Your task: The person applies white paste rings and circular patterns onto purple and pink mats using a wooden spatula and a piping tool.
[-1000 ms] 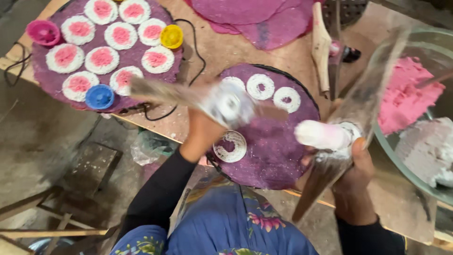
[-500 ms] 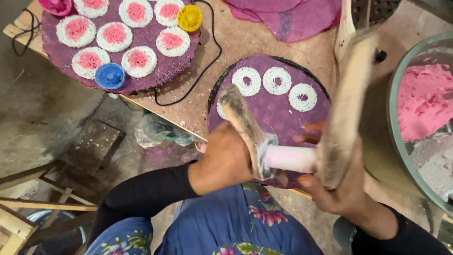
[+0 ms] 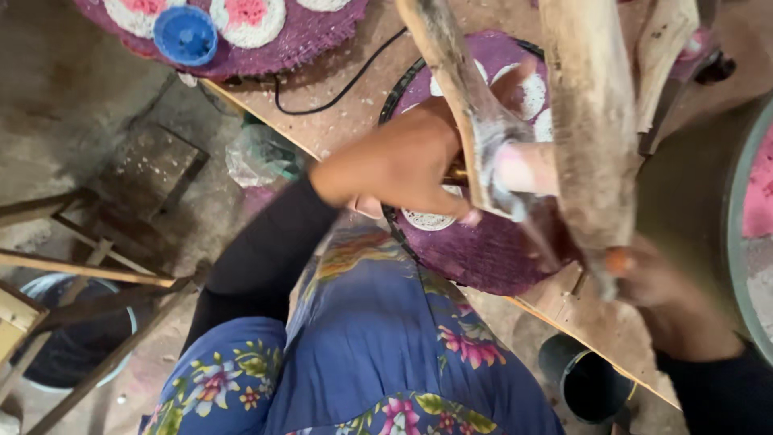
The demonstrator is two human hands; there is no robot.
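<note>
- Left hand (image 3: 398,165): positioned over the near edge of the round purple mat (image 3: 483,250). Fingers are closed around the lower part of a wooden stick (image 3: 451,72), which rises up and away toward the top of the view.
- Right hand (image 3: 660,278): located at the right, blurred. Fingers appear wrapped around the lower end of a second, broader wooden stick (image 3: 592,121); the exact hold cannot be told from the blur.
- Pale pink roll (image 3: 523,167): sits crosswise between the two sticks, touching both, above the purple mat. A whitish paste coats the left stick where the roll meets it.
- Purple mat: lies on the wooden tabletop (image 3: 338,113), at its near edge. White ring shapes (image 3: 531,93) lie on it, partly hidden by the hand and sticks.
- Second purple mat (image 3: 306,36): at the top left, well apart, carrying white discs with pink centres (image 3: 245,16) and a blue cap (image 3: 185,34).
- Black cable (image 3: 338,84): runs across the tabletop between the two mats.
- Large round basin (image 3: 745,209): at the right edge, with pink contents.
- Dark bucket (image 3: 584,379): stands on the floor below the tabletop edge.
</note>
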